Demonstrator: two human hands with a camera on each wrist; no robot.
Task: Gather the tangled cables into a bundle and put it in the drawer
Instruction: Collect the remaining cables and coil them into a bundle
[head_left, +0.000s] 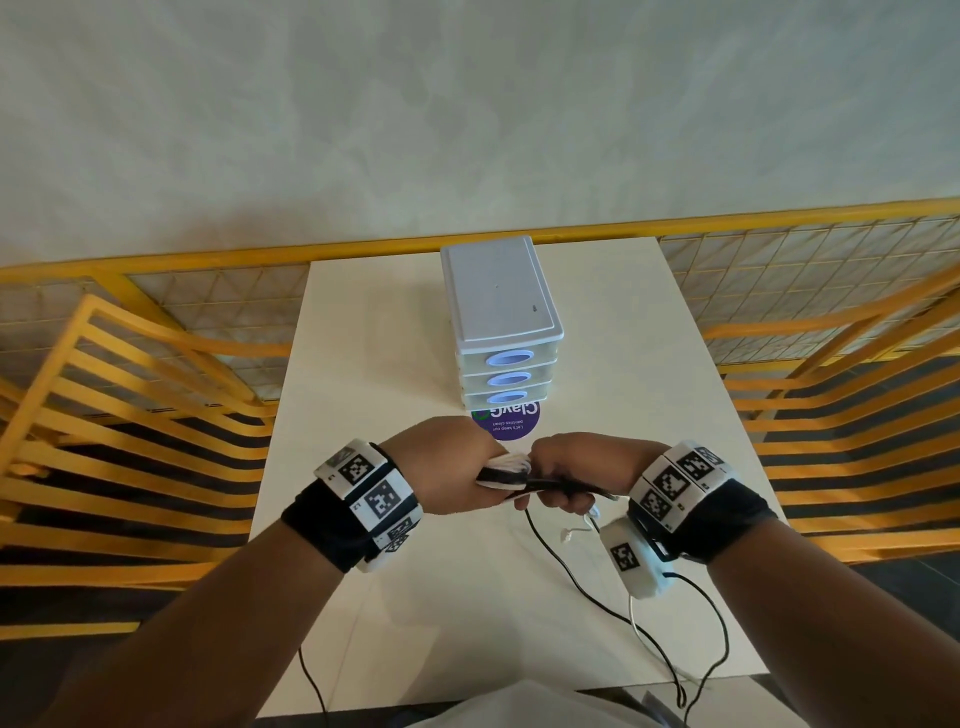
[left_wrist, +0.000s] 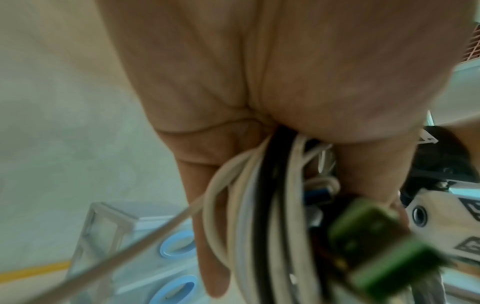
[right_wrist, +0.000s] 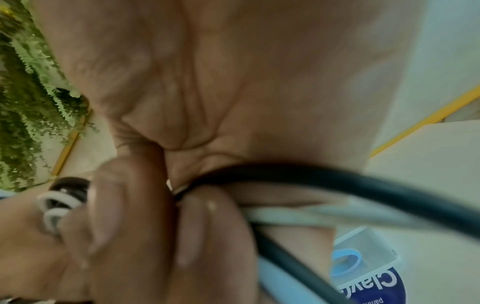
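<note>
Cables (head_left: 506, 472) are bunched up between both hands right over the middle of the white table (head_left: 395, 322), just in front of the little drawer unit (head_left: 501, 317). Left hand (head_left: 457, 475) has its fingers wrapped around a coil of white and black loops, and the left wrist view shows those loops (left_wrist: 262, 205) running down out of the fist, with a blurry green connector (left_wrist: 374, 246) hanging near the camera. Right hand (head_left: 576, 467) is curled tight around the other end of the same bunch, knuckles nearly touching the left hand; up close you can see a black cable (right_wrist: 337, 183) and a pale one (right_wrist: 311, 216) coming out from under its fingers (right_wrist: 207, 226). Not all of it is gathered: a black lead (head_left: 566, 577) and a white lead (head_left: 644, 634) trail down from the right hand across the table toward the near edge, and another black line loops round by the right wrist and off the edge. The drawer unit has three drawers stacked, all pushed in, each with a blue oval handle (head_left: 511, 357). It sits toward the far end of the table, with a purple round sticker (head_left: 511, 423) on the tabletop poking out from under its front. Yellow slatted chairs (head_left: 130, 395) on both sides and a yellow mesh railing (head_left: 810, 275) behind.
</note>
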